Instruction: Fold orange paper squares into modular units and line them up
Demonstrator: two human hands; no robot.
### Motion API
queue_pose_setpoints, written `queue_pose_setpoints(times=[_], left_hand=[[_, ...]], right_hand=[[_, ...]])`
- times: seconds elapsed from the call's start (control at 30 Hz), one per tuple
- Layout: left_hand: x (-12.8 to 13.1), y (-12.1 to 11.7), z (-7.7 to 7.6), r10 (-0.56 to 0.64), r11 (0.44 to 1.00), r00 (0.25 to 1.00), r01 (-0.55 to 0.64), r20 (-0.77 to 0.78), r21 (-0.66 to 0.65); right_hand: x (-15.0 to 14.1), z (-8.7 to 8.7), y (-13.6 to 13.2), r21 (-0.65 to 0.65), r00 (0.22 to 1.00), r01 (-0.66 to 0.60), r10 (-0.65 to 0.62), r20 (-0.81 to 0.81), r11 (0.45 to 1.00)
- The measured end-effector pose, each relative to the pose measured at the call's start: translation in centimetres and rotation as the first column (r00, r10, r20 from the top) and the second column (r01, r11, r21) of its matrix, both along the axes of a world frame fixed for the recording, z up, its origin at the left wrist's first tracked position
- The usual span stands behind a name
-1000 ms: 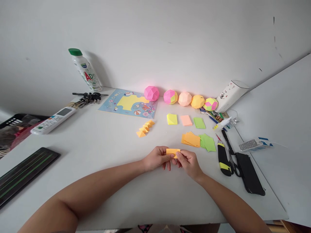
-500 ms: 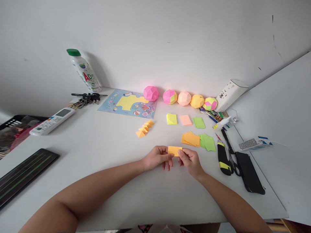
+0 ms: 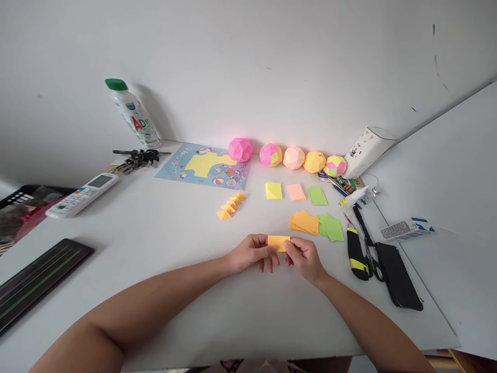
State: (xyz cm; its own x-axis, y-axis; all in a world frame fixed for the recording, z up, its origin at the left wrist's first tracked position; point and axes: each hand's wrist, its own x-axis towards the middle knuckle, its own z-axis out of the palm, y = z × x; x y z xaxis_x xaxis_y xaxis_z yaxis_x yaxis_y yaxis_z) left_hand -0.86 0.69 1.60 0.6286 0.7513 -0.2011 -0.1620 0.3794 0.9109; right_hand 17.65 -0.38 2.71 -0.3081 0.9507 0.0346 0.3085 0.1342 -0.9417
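Pinched between both hands is a small orange paper slip [image 3: 278, 242], held level above the table. My left hand [image 3: 252, 253] grips its left end with thumb and fingers, while my right hand [image 3: 305, 257] has its thumb on the lower right corner. Beyond them, to the left, lies a row of folded orange paper pieces [image 3: 231, 206]. Loose orange sheets [image 3: 305, 222] and fanned green sheets [image 3: 332, 227] rest just past my right hand. Farther back are small stacks of yellow notes [image 3: 274, 190], peach notes [image 3: 296, 192] and green notes [image 3: 318, 196].
Several faceted paper balls [image 3: 294, 157] line the wall beside a blue printed board [image 3: 174, 168]. On the left stand a white bottle [image 3: 135, 116], keys [image 3: 135, 159] and a remote [image 3: 83, 196]. A utility knife [image 3: 355, 254], scissors [image 3: 373, 261] and a black case [image 3: 399, 277] lie right.
Almost nothing differs. The view has shifted very slightly; both hands keep the same hold on the orange slip.
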Motion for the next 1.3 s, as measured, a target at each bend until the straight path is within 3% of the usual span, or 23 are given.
queue_pose_setpoints(times=[0.4, 0.77, 1.07, 1.3], left_hand=[[0.03, -0.11, -0.31, -0.020, 1.000, 0.999, 0.020, -0.049, -0.002], [0.14, -0.31, 0.20, 0.027, 0.999, 0.995, -0.029, -0.092, -0.013], [0.43, -0.68, -0.05, 0.032, 0.999, 0.990, -0.031, -0.134, 0.011], [0.47, -0.62, -0.18, 0.057, 0.998, 0.986, -0.056, -0.155, 0.005]], right_hand=[[-0.10, -0.01, -0.01, 0.132, 0.992, -0.101, 0.090, 0.088, 0.986], [-0.18, -0.08, -0.04, -0.132, 0.992, -0.122, 0.123, -0.004, 0.984], [-0.12, -0.55, -0.13, -0.149, 0.996, -0.083, 0.088, 0.022, 0.985], [-0.61, 0.34, -0.18, -0.176, 0.984, -0.168, 0.154, -0.089, 0.970]])
